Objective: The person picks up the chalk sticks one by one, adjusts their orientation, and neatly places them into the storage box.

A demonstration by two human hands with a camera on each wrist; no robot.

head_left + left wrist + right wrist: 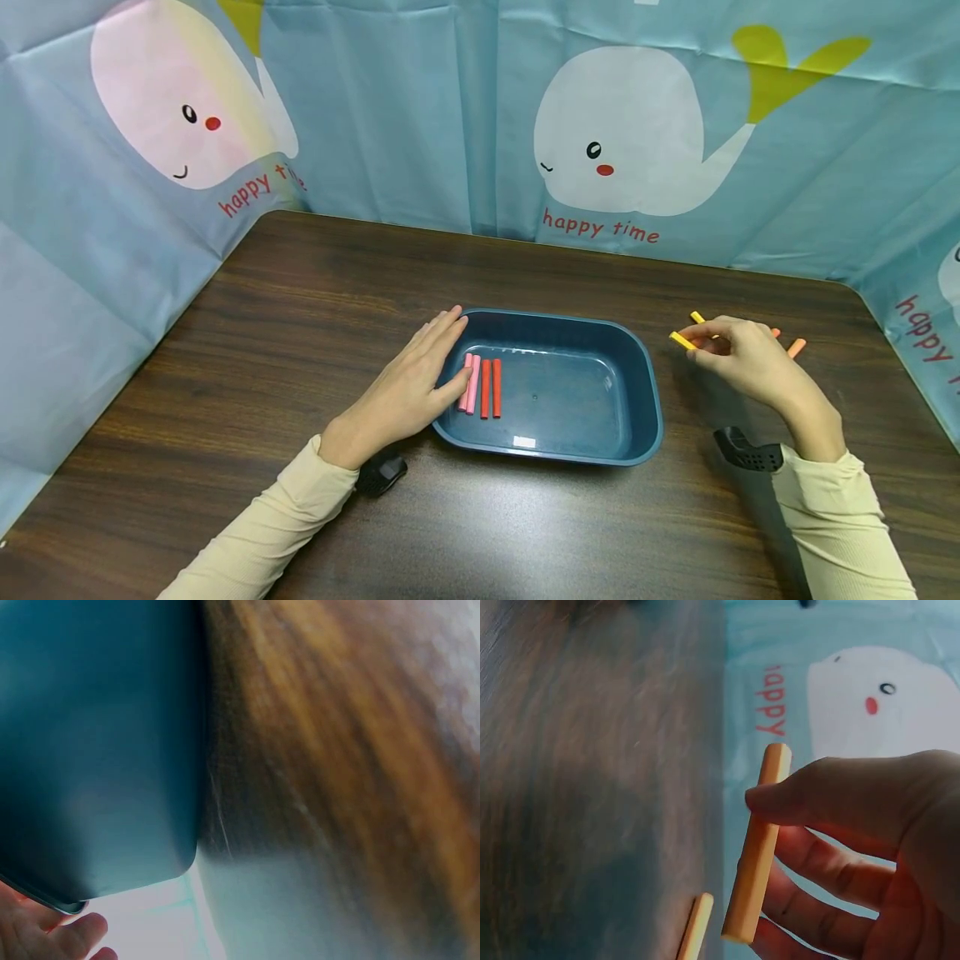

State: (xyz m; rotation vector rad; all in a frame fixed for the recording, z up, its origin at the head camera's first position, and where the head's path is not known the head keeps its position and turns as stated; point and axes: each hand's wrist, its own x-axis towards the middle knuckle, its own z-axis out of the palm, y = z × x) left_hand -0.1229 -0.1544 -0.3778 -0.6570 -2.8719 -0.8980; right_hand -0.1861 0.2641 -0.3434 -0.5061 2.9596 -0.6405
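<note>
My left hand (397,387) holds the left rim of a blue plastic tray (637,392), thumb over the inside and fingers along the outer side. Beneath that thumb, two pink chalk sticks (471,396) lie inside the tray beside two red chalk sticks (491,390). To the right of the tray, my right hand (750,358) pinches a yellow chalk stick (756,855) between thumb and fingers, raised above the table. A second yellow chalk stick (696,926) lies on the table just behind it. In the left wrist view, the tray's outer wall (97,750) fills the left side.
Partly hidden behind my right hand, an orange chalk stick (797,347) and the end of a reddish one (776,332) lie on the dark wooden table (300,350). A light-blue curtain (390,125) with printed whales hangs along the table's back and sides.
</note>
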